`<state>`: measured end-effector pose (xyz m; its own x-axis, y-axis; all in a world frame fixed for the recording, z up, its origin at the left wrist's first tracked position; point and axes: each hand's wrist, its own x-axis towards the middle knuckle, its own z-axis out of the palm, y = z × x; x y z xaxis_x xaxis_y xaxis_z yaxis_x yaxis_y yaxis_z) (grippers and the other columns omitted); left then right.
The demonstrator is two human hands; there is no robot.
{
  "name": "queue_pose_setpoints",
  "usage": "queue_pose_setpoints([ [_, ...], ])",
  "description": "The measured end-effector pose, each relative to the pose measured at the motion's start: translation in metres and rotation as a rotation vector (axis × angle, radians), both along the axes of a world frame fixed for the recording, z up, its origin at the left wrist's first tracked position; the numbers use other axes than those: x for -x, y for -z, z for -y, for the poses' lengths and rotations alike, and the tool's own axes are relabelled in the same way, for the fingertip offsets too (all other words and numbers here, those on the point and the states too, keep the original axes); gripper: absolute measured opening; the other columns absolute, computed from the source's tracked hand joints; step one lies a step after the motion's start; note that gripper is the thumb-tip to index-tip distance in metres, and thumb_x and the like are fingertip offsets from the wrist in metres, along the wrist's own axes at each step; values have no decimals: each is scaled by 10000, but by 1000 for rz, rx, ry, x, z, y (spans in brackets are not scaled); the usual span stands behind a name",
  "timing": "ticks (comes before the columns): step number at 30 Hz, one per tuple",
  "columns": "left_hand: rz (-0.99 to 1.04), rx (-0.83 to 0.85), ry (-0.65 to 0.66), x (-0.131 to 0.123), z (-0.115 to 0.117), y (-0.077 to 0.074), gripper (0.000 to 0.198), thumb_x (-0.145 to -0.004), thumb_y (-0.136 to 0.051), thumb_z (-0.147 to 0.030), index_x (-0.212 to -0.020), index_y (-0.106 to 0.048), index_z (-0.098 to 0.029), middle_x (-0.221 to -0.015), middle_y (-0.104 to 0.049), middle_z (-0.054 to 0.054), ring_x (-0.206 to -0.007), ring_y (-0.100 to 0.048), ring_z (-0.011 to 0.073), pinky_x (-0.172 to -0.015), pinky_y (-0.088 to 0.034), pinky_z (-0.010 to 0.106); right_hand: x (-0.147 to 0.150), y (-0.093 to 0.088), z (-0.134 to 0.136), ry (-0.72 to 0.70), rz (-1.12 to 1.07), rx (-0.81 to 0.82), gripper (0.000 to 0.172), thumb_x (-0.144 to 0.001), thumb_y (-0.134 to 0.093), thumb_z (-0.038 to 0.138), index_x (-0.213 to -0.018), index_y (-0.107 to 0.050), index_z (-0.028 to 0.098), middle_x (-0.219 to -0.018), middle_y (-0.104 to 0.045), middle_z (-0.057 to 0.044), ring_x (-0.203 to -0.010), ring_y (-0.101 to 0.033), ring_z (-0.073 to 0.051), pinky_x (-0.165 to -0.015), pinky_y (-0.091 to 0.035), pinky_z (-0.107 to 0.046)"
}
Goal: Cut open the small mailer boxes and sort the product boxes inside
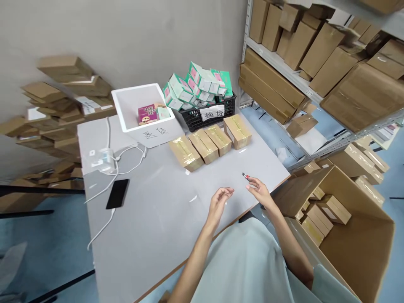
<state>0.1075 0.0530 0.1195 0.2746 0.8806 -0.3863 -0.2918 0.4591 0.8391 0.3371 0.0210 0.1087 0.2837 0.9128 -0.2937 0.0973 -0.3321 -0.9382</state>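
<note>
Cardboard cartons (65, 69), flat and brown, lie stacked at far left; then come a glossy black phone (118, 194), a squared white foam-like tub (167, 130) and four brown boxes (203, 146) sealed with shiny tape. Above the table, the left hand (219, 201) curls its fingers, whether around anything I cannot tell; the right hand (260, 192) pinches a small red-and-black tool (245, 176) at its fingertips. Blue floor (59, 235), smooth grey table (148, 235), plain wall (126, 38), metal shelf (274, 63).
</note>
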Motion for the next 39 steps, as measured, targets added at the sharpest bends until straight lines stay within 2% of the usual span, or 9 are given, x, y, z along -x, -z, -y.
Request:
queue_pose_setpoints([
  [9,-28,-34,-130,-37,-73,-21,375,-766,-846,-575,-808,-693,-236,-1137,-818,131,-1220,-754,350,-1220,-538,580,-48,14,-140,-175,233,-73,854,-847,-824,741,-1529,-668,251,-1641,-621,-172,-1518,-603,-360,-1273,-499,-549],
  [14,-121,-75,-194,-61,-107,-28,396,-799,-831,-600,-765,-694,-229,-1151,-815,142,-1256,-746,357,-1251,-523,584,-68,29,-239,-196,618,42,1082,-852,-871,667,-1722,-479,158,-1797,-404,-281,-1727,-305,-468,-1372,-322,-638],
  [20,-177,-35,-241,-73,-106,-27,430,-812,-851,-628,-769,-699,-228,-1168,-821,150,-1269,-750,361,-1231,-548,582,-66,60,-340,-230,756,290,1411,-810,-897,711,-1830,-171,61,-1880,-37,-399,-1779,-42,-522,-1366,-178,-734],
  [23,-206,-25,-258,-71,-97,-24,469,-827,-837,-672,-767,-700,-227,-1189,-820,155,-1273,-744,365,-1225,-552,587,-60,66,-366,-231,753,367,1528,-743,-903,753,-1832,-103,40,-1871,58,-417,-1771,21,-536,-1335,-193,-779],
  [25,-217,-15,-268,-69,-93,-23,473,-830,-834,-678,-774,-707,-226,-1195,-817,156,-1277,-740,364,-1226,-552,585,-59,63,-373,-217,755,376,1525,-723,-926,687,-1829,-107,30,-1864,13,-429,-1761,-47,-539,-1324,-260,-745],
  [28,-207,6,-275,-66,-89,-23,469,-808,-852,-669,-776,-705,-225,-1173,-816,153,-1274,-740,364,-1217,-557,581,-67,54,-367,-188,756,357,1453,-698,-958,566,-1822,-192,57,-1830,-167,-420,-1702,-234,-547,-1286,-371,-657],
  [31,-177,6,-267,-61,-83,-21,449,-817,-846,-656,-788,-707,-230,-1172,-816,145,-1271,-737,350,-1213,-558,561,-84,45,-328,-135,742,309,1357,-727,-919,572,-1802,-258,74,-1737,-369,-381,-1609,-387,-548,-1287,-378,-627],
  [35,-142,21,-282,-44,-68,-11,435,-811,-846,-651,-797,-719,-234,-1169,-816,143,-1263,-737,349,-1209,-560,555,-103,30,-222,-94,800,171,1329,-785,-862,633,-1811,-222,83,-1705,-388,-352,-1581,-407,-557,-1315,-343,-641],
  [39,-133,50,-321,-13,-53,13,450,-803,-842,-662,-797,-701,-236,-1182,-816,149,-1265,-742,357,-1200,-561,556,-92,10,-109,-176,819,40,1347,-755,-909,649,-1822,-250,159,-1747,-336,-319,-1623,-343,-577,-1325,-323,-711],
])
